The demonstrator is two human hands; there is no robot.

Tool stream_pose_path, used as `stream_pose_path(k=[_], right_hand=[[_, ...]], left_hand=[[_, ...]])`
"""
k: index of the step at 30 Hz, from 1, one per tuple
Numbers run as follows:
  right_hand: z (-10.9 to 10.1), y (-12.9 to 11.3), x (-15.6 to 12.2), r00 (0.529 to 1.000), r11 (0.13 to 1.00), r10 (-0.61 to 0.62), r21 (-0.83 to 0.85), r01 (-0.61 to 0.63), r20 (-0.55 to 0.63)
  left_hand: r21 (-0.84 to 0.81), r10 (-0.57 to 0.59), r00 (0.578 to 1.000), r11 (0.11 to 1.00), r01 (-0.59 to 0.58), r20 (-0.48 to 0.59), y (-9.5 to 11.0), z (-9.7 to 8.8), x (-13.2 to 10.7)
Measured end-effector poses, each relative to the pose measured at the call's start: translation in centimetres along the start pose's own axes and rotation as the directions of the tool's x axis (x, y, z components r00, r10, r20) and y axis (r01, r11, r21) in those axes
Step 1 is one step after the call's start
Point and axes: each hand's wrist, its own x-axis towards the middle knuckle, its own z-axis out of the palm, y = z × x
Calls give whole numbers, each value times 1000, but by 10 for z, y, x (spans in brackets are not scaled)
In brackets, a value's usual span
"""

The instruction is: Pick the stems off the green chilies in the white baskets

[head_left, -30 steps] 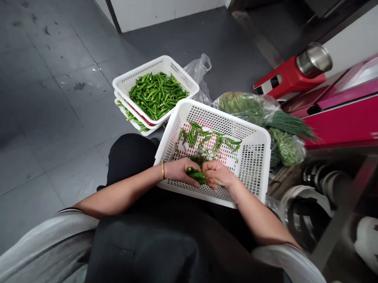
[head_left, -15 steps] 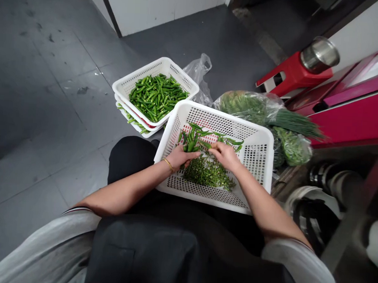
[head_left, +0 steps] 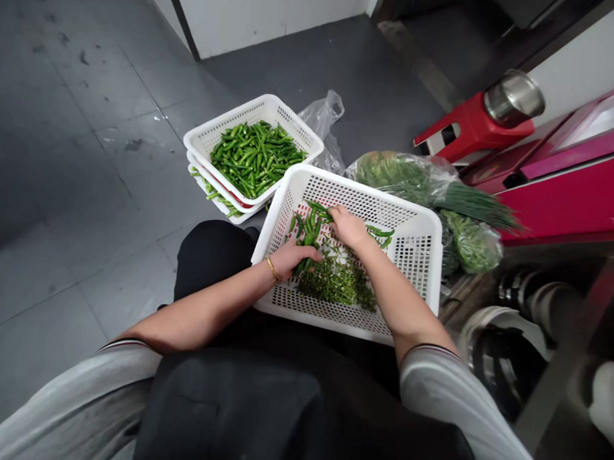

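Observation:
A large white slotted basket (head_left: 414, 242) rests on my lap. It holds loose green chilies (head_left: 310, 227) at its far side and a heap of green stems (head_left: 338, 283) nearer me. My left hand (head_left: 292, 257), with a gold bangle at the wrist, is closed around a few chilies at the basket's left side. My right hand (head_left: 346, 225) reaches to the far chilies, fingers curled down onto them. What the right fingers hold is hidden.
On the grey floor ahead stand stacked white baskets (head_left: 209, 139) filled with green chilies (head_left: 254, 155). Behind them lies a clear plastic bag (head_left: 323, 114). Bagged greens (head_left: 433, 188) lie to the right, near a red stool (head_left: 461, 128) with a steel pot (head_left: 514, 97).
Both hands moved from the basket's near edge, where they worked one chili, into the basket. The right hand has since reached farther, to the far chilies. The stem heap is now uncovered.

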Motion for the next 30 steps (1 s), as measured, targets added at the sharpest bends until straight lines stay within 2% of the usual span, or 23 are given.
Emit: stream_pose_path(k=[3,6,7,9,10,11,13,15,16,18,21,23,27,30], right_hand=[[19,-1,9,997,997,70,28,-70,29],[31,-1,-13,991,954,130,268,-137,43],[31,-3,-25,988,900,150,409,-152,39],[27,-14,-51,985,724,174,676,-137,12],[23,-22,-63,983,643,180,759,-98,-26],[18,-32,-75,980,601,179,798,-42,-83],[8,-50,-95,961,604,179,795,60,-209],[-1,-61,-110,950,589,177,801,107,-257],[-5,-61,-115,962,538,162,837,102,-222],[-12,-54,-122,992,371,101,928,31,-73],[-21,-39,-125,994,144,54,984,-101,94],[-22,-37,-124,991,49,66,991,-121,118],[-14,-49,-121,985,-175,145,982,-71,97],[-9,-52,-119,973,-265,204,963,-52,109]], left_hand=[[8,-77,996,997,77,43,-2,-2,3],[0,-45,999,999,45,-25,-6,-3,9],[7,-18,999,1000,19,-46,-8,-2,10],[24,43,998,999,-41,-54,-12,2,13],[20,78,996,997,-77,-49,-14,4,14],[5,113,992,994,-113,-47,-15,7,14],[-48,170,984,984,-172,-53,-17,11,12],[-62,202,979,977,-204,-37,-18,12,7],[-34,213,977,976,-213,-10,-17,11,5],[67,218,974,973,-222,69,-15,8,-1],[195,180,974,959,-206,140,-11,6,-8],[206,177,973,957,-205,145,-10,8,-10],[89,262,958,958,-273,119,-13,13,-10],[44,276,948,957,-286,156,-16,17,-10]])
